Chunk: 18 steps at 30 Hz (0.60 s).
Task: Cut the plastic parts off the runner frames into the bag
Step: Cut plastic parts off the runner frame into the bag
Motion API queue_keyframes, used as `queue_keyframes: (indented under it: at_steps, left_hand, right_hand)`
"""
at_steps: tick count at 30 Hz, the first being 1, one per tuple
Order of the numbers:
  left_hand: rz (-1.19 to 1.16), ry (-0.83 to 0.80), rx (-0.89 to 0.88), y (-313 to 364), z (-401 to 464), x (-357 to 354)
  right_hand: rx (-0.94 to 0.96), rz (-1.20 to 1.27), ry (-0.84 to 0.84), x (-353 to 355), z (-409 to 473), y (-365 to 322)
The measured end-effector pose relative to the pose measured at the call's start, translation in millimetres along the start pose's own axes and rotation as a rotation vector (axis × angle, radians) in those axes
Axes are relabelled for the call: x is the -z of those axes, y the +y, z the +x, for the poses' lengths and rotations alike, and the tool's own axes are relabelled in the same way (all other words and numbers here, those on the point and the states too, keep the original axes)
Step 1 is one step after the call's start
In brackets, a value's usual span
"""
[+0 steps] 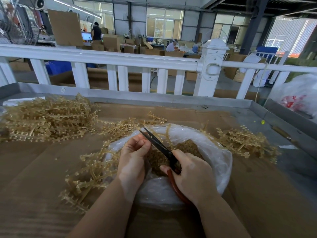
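Note:
My left hand (133, 158) grips a tan runner frame (91, 174) that trails down to the left of an open clear plastic bag (216, 162). My right hand (192, 174) holds black scissors (157, 143) by their red-brown handles, blades slightly apart and pointing up-left beside my left fingers. Both hands are over the bag's mouth. Small tan cut parts (187, 146) fill the bag's bottom. A thin bare runner strand (167, 134) arcs above the bag.
A large heap of uncut frames (44, 117) lies at far left, a smaller pile (247, 141) at the right of the bag. Brown cardboard (34, 169) covers the metal-rimmed table. A white railing (120, 60) runs behind. A white sack (298, 95) stands at far right.

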<state>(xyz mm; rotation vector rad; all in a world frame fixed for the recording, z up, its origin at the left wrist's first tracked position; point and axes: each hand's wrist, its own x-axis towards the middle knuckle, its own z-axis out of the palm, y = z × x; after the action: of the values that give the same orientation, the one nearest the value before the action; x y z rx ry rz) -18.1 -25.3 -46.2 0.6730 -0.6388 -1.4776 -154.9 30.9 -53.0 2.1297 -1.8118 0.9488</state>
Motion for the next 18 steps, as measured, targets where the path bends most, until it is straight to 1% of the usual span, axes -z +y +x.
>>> queue_keyframes:
  at_steps: [6, 12, 18]
  left_hand:
    - [-0.018, -0.022, 0.035, 0.9, 1.6, 1.2]
    - [-0.018, -0.053, 0.027, 0.0, 3.0, 2.2]
    - [0.0, -0.038, 0.0, -1.8, 4.3, 1.9]
  right_hand:
    - [0.009, 0.025, -0.011, 0.6, -0.5, 0.2]
    - [0.012, 0.027, -0.002, 2.5, -0.6, -0.2]
    - [0.013, 0.033, -0.026, 2.6, -0.5, -0.8]
